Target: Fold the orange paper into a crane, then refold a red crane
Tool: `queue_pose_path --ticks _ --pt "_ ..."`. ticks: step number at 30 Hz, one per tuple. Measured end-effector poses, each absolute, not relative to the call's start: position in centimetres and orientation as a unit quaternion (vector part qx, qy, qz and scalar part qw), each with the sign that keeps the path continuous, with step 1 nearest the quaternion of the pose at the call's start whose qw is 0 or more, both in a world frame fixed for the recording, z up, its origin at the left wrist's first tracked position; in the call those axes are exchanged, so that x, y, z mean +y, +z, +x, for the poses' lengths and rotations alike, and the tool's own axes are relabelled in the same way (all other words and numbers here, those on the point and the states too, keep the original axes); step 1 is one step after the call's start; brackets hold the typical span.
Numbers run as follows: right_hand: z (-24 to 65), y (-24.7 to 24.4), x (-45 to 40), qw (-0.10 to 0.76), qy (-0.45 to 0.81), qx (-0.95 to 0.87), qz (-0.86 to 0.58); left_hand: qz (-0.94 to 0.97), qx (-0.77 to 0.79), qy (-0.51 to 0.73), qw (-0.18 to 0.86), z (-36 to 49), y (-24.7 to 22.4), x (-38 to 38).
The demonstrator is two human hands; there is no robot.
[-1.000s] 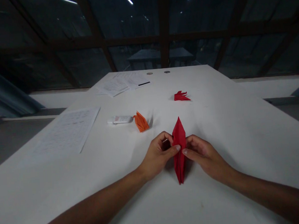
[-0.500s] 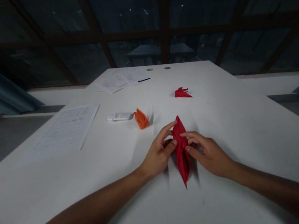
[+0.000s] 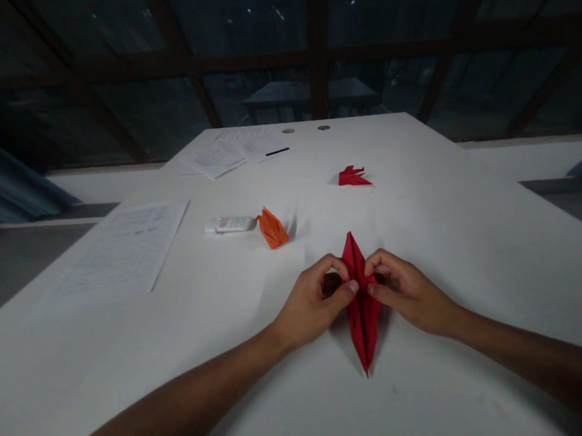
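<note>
A long, pointed piece of folded red paper [image 3: 363,326] stands over the white table near its front, one tip toward me and the other away. My left hand [image 3: 321,297] pinches its left side between thumb and index finger. On the right side, my right hand [image 3: 406,291] grips the paper the same way, its fingertips close to those of the left. A dark crease runs down the middle of the paper between the two thumbs. The other fingers of both hands are curled and partly hidden.
An orange folded paper figure [image 3: 272,228] sits beside a white labelled item [image 3: 230,225] left of centre. Farther back lies a red folded figure [image 3: 352,176]. Written sheets [image 3: 128,246] lie at the left, with more papers [image 3: 221,155] behind, near a dark strip [image 3: 277,152].
Both index fingers have bent and now grip the paper's sides. The red paper has spread wider, showing its middle crease. The view has shifted slightly.
</note>
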State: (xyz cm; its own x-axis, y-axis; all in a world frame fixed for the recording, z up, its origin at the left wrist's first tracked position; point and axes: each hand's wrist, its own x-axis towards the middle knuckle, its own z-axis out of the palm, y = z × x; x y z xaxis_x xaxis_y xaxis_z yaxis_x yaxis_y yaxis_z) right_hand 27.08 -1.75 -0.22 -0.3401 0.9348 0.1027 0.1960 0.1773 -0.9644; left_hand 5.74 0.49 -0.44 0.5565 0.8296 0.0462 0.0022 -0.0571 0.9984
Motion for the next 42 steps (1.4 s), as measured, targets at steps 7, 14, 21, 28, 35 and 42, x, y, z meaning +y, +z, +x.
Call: queue_pose_path --ticks 7,14,21,28,35,42 --pt "26.8 -1.0 -1.8 0.424 0.573 -0.575 -0.401 0.566 0.309 0.387 0.66 6.0 -0.2 0.8" --pt "27.0 -0.6 -1.6 0.429 0.661 -0.503 -0.356 0.538 0.24 0.382 0.712 5.4 -1.3 1.6" --pt "27.4 0.3 -1.2 0.37 0.682 -0.534 -0.337 0.577 0.257 0.367 0.683 5.3 -0.6 1.4" --pt "27.6 -0.3 -1.1 0.362 0.685 -0.532 -0.341 0.587 0.277 0.344 0.678 5.2 -0.4 1.4" --pt "27.3 -0.3 -0.9 0.372 0.638 -0.548 -0.393 0.568 0.322 0.374 0.658 5.7 -0.3 1.2" --pt "27.4 -0.8 -0.8 0.393 0.576 -0.555 -0.453 0.535 0.364 0.424 0.634 5.8 -0.8 1.6"
